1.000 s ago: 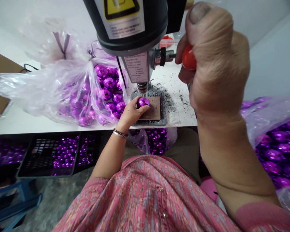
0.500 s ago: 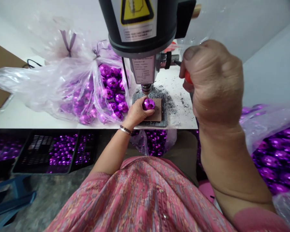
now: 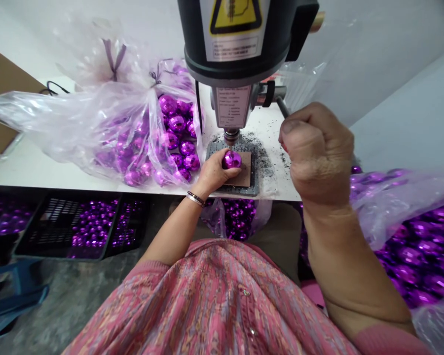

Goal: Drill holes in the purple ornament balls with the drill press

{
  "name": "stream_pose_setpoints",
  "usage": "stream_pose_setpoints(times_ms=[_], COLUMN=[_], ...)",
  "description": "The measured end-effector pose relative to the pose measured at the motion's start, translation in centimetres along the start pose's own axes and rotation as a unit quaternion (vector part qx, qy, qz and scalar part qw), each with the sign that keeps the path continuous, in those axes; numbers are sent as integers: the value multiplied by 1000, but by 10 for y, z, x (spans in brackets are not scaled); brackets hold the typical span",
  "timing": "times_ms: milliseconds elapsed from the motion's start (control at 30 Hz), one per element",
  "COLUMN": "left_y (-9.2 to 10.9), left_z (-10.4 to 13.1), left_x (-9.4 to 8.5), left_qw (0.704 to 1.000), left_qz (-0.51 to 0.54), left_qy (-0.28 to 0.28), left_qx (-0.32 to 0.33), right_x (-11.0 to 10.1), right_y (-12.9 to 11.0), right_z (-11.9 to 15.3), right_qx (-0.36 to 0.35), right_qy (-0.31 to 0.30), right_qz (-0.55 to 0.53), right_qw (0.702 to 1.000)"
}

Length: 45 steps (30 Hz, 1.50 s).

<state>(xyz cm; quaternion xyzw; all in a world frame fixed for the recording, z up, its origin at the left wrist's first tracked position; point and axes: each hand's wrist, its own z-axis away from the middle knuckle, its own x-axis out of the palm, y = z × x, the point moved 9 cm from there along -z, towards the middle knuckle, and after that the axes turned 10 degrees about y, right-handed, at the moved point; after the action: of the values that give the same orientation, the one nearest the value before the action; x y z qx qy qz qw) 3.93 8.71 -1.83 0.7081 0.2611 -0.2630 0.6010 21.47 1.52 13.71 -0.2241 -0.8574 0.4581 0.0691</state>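
A shiny purple ball [image 3: 232, 159] rests on a brown board [image 3: 245, 170] on the grey base of a drill press [image 3: 231, 69]. My left hand [image 3: 216, 171] grips the ball from the left, thumb and fingers around it. The chuck [image 3: 231, 135] is directly above, and its bit reaches the ball's top. At the right, my right hand [image 3: 318, 150] is closed around the end of the press's feed lever [image 3: 282, 107]; the fist mostly hides the lever's knob.
Clear plastic bags [image 3: 77, 130] of purple balls lie on the white table [image 3: 22, 170] at left. Dark shavings surround the base. Below are a black crate [image 3: 59, 222] of purple pieces and, at right, a large bag [image 3: 385, 202] of balls.
My right hand has moved down and slightly left with the lever. The view has shifted a little; my left hand still holds the ball on the board.
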Motion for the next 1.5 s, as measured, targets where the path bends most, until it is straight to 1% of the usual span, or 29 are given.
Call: stream_pose_setpoints(times_ms=[167,333,467,567,667,800,833,900,967,1067,1100,1133,1167,1200,1233,1267,1333,1367,1400,1433,1500], left_y=[0,-2,-5,-6,-7,-7,-7,-6,-2,6,7,6,3,-2,-8,-15,-30,-36,-41,-45,-49], left_z=[1,1,2,2,3,6,8,16,28,51,57,61,61,58,52,44,30,24,18,14,8], left_x=[-1,1,1,1,2,-2,-4,-9,-9,-2,-2,-3,-7,-15,-26,-39,-66,-74,-79,-79,-73], left_qw=[1000,999,999,999,998,997,997,997,998,993,989,987,987,990,995,998,995,990,983,977,964], left_qz=[6,38,37,33,36,42,44,48,50,68,78,86,90,88,77,56,-19,-68,-118,-166,-244], left_qy=[2,3,13,22,21,36,38,36,4,-95,-121,-134,-129,-105,-64,-11,93,120,125,111,61], left_qx=[-9,-10,-23,-32,-42,-48,-46,-41,-25,19,29,31,28,21,13,2,-25,-42,-60,-74,-83], right_x=[3,4,7,7,5,2,3,7,10,5,3,1,0,0,-1,-1,-2,-3,-3,-3,-3], right_y=[5,19,34,34,18,-13,-17,-16,-14,-13,-10,-7,-6,-5,-4,-4,-4,-3,-3,-2,0], right_z=[6,11,20,23,9,-34,-44,-58,-64,-62,-60,-57,-55,-54,-52,-51,-49,-47,-46,-45,-42], right_qx=[-31,-41,-51,-52,-42,-11,6,67,104,106,112,119,120,118,114,108,102,106,111,115,119], right_qy=[-2,34,53,62,65,76,76,71,69,94,103,110,112,112,113,114,119,119,118,117,113], right_qz=[-17,-34,-40,-52,-50,-50,-52,-54,-59,-50,-44,-41,-40,-43,-48,-53,-57,-58,-58,-58,-59], right_qw=[999,998,997,995,996,996,996,994,990,989,987,986,986,986,986,986,986,986,985,985,985])
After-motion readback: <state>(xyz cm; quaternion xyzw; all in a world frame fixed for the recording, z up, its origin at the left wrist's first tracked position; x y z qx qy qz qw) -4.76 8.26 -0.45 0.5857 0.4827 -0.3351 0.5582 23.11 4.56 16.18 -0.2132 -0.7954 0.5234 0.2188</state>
